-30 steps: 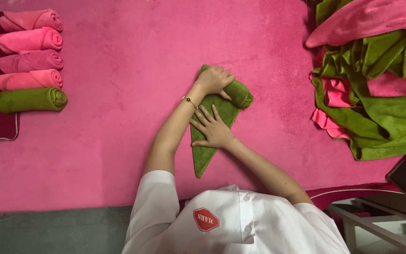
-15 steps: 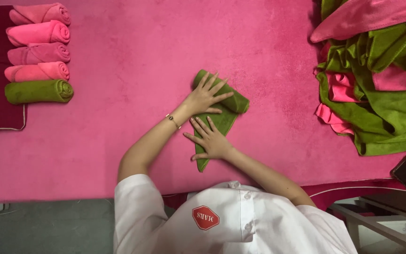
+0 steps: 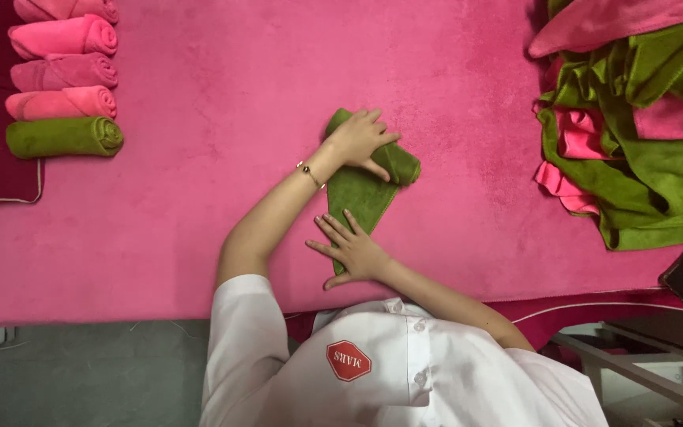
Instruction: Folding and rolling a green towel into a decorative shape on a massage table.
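Your left hand (image 3: 357,141) has curled back over the rolled end of the green towel (image 3: 361,190) mid-bench (image 3: 199,198) — fingers no longer fanned; your right hand (image 3: 355,251) stays flat, pinning the tail.

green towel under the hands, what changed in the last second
On the half-rolled green microfibre towel, the left hand opened flat over the roll half a second ago and has now curled around it again. The right hand slid back toward the towel's pointed tail, still pressing it flat. The row of rolled pink and green towels and the loose pile of green and pink cloths lie as before.
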